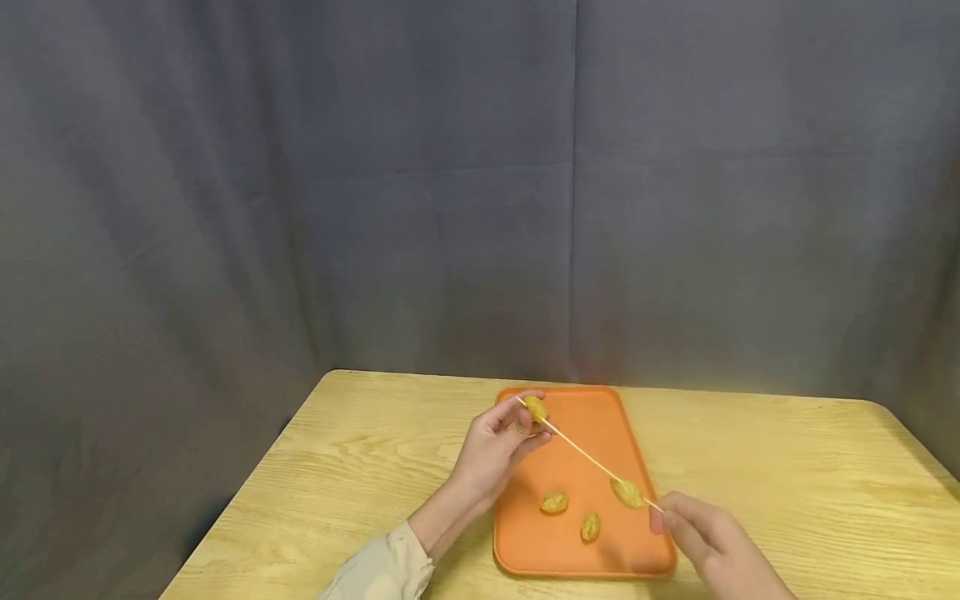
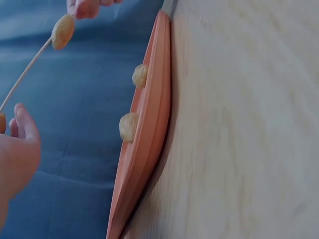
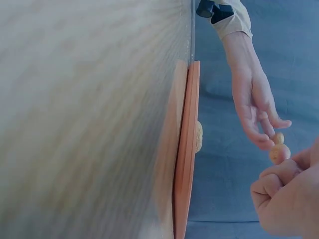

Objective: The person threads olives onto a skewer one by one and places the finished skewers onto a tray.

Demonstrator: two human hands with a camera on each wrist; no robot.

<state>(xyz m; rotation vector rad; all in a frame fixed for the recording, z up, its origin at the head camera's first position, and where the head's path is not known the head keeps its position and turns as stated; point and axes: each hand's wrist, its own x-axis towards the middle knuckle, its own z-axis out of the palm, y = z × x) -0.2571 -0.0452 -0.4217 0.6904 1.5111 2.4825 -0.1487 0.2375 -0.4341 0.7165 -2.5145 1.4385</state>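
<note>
My right hand (image 1: 705, 533) pinches the skewer (image 1: 581, 450) by its near end over the orange tray (image 1: 600, 417), my left hand (image 1: 498, 442) fingers closed on the nugget (image 1: 534, 407) at the tip; best keep the stick steady and slide the piece straight along its axis.

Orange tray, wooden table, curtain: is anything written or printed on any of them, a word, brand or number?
None: no view shows readable text.
Flat orange plastic tray: plain, no label.
Light wooden table: only grain.
Grey cloth curtain: unmarked.
Thin wooden skewer and golden fried pieces: no markings.
</note>
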